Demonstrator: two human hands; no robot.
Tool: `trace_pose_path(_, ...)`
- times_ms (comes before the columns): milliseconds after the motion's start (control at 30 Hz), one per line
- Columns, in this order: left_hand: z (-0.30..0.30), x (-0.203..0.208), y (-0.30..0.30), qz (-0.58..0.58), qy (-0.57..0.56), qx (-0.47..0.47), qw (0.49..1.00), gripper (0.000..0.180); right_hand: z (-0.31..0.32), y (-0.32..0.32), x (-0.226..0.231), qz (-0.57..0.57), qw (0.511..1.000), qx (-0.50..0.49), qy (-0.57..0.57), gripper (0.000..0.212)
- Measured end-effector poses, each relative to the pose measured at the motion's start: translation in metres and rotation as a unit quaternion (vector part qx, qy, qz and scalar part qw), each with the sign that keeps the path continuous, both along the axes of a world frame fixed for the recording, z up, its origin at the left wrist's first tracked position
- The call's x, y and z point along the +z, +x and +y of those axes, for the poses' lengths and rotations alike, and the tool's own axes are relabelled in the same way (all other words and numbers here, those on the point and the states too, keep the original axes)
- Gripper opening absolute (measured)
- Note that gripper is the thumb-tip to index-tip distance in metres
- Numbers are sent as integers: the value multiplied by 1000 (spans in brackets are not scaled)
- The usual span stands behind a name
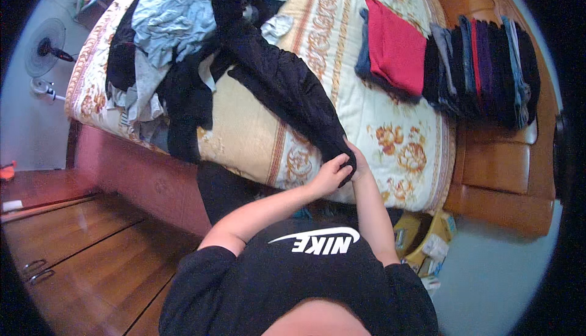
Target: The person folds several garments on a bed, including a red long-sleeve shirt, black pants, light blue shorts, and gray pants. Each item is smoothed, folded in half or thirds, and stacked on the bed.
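Black garment: near end held by left hand and right hand, hands close, forearms converging.

Far end of black garment lost in heap

Ahead and left of the left hand, the picture's edge crops the heap. The black garment partly hides the right hand. Right of both, nearer the body, a yellowish container holds items too small to identify.

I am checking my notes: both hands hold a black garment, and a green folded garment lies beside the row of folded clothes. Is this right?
No: the head view shows the folded garment beside the row of folded clothes is red, not green. The left hand and right hand do hold the black garment.
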State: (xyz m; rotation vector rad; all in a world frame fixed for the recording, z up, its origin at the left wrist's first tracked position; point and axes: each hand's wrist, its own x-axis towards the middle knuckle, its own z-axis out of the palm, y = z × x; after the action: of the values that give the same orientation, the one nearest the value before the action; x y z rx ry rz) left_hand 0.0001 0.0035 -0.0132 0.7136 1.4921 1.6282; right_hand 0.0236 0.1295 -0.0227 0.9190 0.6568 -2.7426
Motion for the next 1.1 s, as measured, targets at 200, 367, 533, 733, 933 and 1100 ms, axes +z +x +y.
trace_pose_path(200, -20, 48, -62, 423, -51, 170, 889, 18, 10, 57, 65, 16, 932, 75, 355, 31)
trace_pose_path(367, -6, 20, -113, 511, -342, 68, 785, 47, 56, 97, 72, 41, 699, 72, 710, 29)
trace_pose_path(533, -57, -18, -65, 524, -373, 8, 766, 23, 95, 128, 33, -189, 587, 50, 786, 27)
trace_pose_path(733, -83, -10, -31, 444, -263, 154, 843, 12, 65, 98, 13, -235, 451, 77, 858, 54)
trace_pose_path(933, 4, 12, -44, 312, -300, 97, 896, 101, 63, 80, 2, -285, 529, 119, 790, 47)
trace_pose_path(1100, 49, -11, -100, 232, -429, 105, 867, 94, 124, 98, 36, -141, 699, -161, 682, 31)
